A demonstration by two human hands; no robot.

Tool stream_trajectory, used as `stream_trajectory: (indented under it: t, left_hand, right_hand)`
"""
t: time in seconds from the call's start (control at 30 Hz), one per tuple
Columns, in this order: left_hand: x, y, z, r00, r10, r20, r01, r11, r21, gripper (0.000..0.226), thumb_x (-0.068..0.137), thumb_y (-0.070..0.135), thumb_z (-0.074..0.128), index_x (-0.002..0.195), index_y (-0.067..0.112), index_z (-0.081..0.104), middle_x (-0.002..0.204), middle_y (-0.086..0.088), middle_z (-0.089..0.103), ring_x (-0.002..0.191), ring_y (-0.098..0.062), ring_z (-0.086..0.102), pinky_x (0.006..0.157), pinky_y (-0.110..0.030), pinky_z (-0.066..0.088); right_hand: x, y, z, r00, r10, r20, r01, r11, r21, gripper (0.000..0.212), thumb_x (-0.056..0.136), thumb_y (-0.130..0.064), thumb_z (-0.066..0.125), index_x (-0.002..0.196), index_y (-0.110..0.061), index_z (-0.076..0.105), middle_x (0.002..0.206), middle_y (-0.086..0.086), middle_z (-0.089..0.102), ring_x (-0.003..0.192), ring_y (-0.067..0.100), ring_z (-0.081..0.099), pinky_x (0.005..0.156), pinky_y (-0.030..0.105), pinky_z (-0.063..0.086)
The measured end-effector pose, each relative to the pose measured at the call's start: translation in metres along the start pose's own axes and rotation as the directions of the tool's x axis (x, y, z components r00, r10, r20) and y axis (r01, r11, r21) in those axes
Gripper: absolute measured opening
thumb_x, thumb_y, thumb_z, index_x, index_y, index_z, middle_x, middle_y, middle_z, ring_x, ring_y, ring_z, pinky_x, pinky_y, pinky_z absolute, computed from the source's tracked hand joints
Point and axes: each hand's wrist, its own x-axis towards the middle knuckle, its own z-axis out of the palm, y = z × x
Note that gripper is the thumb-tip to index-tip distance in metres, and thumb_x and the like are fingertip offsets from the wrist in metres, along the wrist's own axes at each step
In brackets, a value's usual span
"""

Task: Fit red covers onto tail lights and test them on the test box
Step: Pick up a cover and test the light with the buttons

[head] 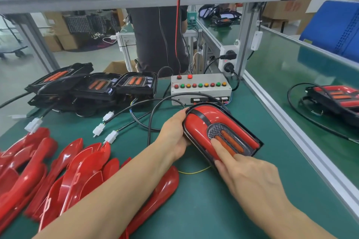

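A tail light (196, 124) with a red cover on it lies on the green mat in front of the test box (201, 88), a grey box with rows of red, green and yellow buttons. My left hand (173, 134) grips the light's left edge. My right hand (250, 176) presses straight fingers onto the cover near its clear lens. Several loose red covers (64, 172) are heaped at the lower left. Uncovered black tail lights (93, 87) are stacked at the back left, their white connectors (99, 129) lying on the mat.
A person in dark clothes (157, 39) stands behind the bench. Red and black wires (177, 25) hang to the test box. A covered tail light (334, 97) lies on the conveyor (291, 68) at right. An aluminium rail (291, 132) divides mat and conveyor. A blue crate (334, 27) sits far right.
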Motion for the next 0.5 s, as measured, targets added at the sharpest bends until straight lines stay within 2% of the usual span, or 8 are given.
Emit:
stream_trajectory:
  t: [0.1, 0.2, 0.23, 0.3, 0.33, 0.4, 0.43, 0.5]
  left_hand:
    - [-0.003, -0.002, 0.001, 0.994, 0.016, 0.104, -0.023, 0.998, 0.066, 0.017, 0.091, 0.02, 0.059, 0.108, 0.019, 0.064, 0.091, -0.005, 0.072, 0.071, -0.018, 0.068, 0.07, -0.039, 0.057]
    - [-0.004, 0.0, 0.0, 0.987, 0.041, 0.154, -0.059, 0.992, 0.113, 0.052, 0.078, -0.005, 0.065, 0.123, 0.02, 0.056, 0.102, -0.007, 0.068, 0.078, -0.021, 0.066, 0.062, -0.036, 0.057]
    - [-0.005, 0.001, 0.0, 0.988, 0.043, 0.148, -0.059, 0.993, 0.104, 0.055, 0.077, -0.007, 0.065, 0.124, 0.019, 0.055, 0.103, -0.008, 0.068, 0.078, -0.022, 0.065, 0.061, -0.036, 0.057]
    - [-0.006, 0.005, 0.0, 0.992, 0.046, 0.12, -0.055, 0.996, 0.076, 0.052, 0.078, -0.006, 0.066, 0.123, 0.018, 0.056, 0.103, -0.009, 0.068, 0.076, -0.021, 0.066, 0.061, -0.037, 0.058]
    - [-0.006, 0.007, -0.001, 0.993, 0.049, 0.107, -0.055, 0.997, 0.056, 0.049, 0.078, -0.004, 0.066, 0.121, 0.017, 0.057, 0.101, -0.009, 0.069, 0.075, -0.021, 0.066, 0.061, -0.037, 0.059]
    - [-0.006, 0.011, -0.005, 0.992, 0.066, 0.107, -0.068, 0.998, 0.013, 0.046, 0.078, -0.002, 0.066, 0.119, 0.016, 0.058, 0.101, -0.009, 0.069, 0.073, -0.02, 0.067, 0.059, -0.036, 0.058]
    - [-0.007, 0.014, -0.008, 0.99, 0.077, 0.118, -0.078, 0.997, 0.002, 0.047, 0.077, -0.001, 0.067, 0.12, 0.016, 0.058, 0.102, -0.009, 0.069, 0.073, -0.02, 0.068, 0.058, -0.036, 0.057]
    - [-0.01, 0.017, -0.01, 0.985, 0.101, 0.144, -0.102, 0.995, -0.001, 0.051, 0.076, 0.0, 0.067, 0.124, 0.015, 0.056, 0.107, -0.01, 0.069, 0.077, -0.02, 0.068, 0.06, -0.036, 0.058]
  right_hand:
    - [-0.001, -0.002, 0.0, 1.0, 0.019, -0.011, -0.019, 1.0, -0.003, 0.036, 0.085, -0.035, 0.061, 0.115, -0.017, 0.072, 0.044, -0.002, 0.05, 0.033, 0.019, 0.05, 0.031, 0.024, 0.029]
    - [0.001, 0.003, -0.003, 0.999, 0.035, 0.003, -0.035, 0.999, 0.038, 0.046, 0.078, -0.041, 0.075, 0.119, -0.02, 0.07, 0.047, -0.002, 0.054, 0.033, 0.023, 0.052, 0.031, 0.025, 0.035]
    - [0.003, 0.004, -0.01, 0.995, 0.058, 0.08, -0.062, 0.997, 0.043, 0.051, 0.08, -0.05, 0.066, 0.125, -0.025, 0.065, 0.051, -0.004, 0.057, 0.037, 0.022, 0.055, 0.034, 0.027, 0.039]
    - [0.006, 0.008, -0.022, 0.932, 0.199, 0.303, -0.233, 0.969, 0.082, 0.062, 0.077, -0.075, 0.027, 0.13, -0.047, 0.045, 0.062, -0.012, 0.058, 0.055, 0.013, 0.06, 0.05, 0.03, 0.043]
    - [0.006, 0.012, -0.027, 0.886, 0.289, 0.363, -0.378, 0.904, 0.201, 0.066, 0.067, -0.083, 0.019, 0.118, -0.048, 0.044, 0.059, -0.014, 0.055, 0.058, 0.006, 0.056, 0.054, 0.028, 0.041]
    - [0.004, 0.022, -0.033, 0.774, 0.436, 0.459, -0.628, 0.62, 0.47, 0.068, 0.056, -0.089, 0.032, 0.088, -0.033, 0.054, 0.052, -0.012, 0.053, 0.049, 0.003, 0.049, 0.053, 0.027, 0.039]
    - [0.002, 0.027, -0.033, 0.726, 0.441, 0.528, -0.688, 0.485, 0.54, 0.066, 0.055, -0.086, 0.042, 0.079, -0.027, 0.058, 0.051, -0.012, 0.055, 0.045, 0.002, 0.049, 0.052, 0.027, 0.04]
    - [-0.002, 0.026, -0.028, 0.628, 0.3, 0.719, -0.777, 0.186, 0.601, 0.061, 0.054, -0.075, 0.06, 0.088, -0.025, 0.067, 0.065, -0.01, 0.07, 0.056, 0.002, 0.063, 0.052, 0.026, 0.05]
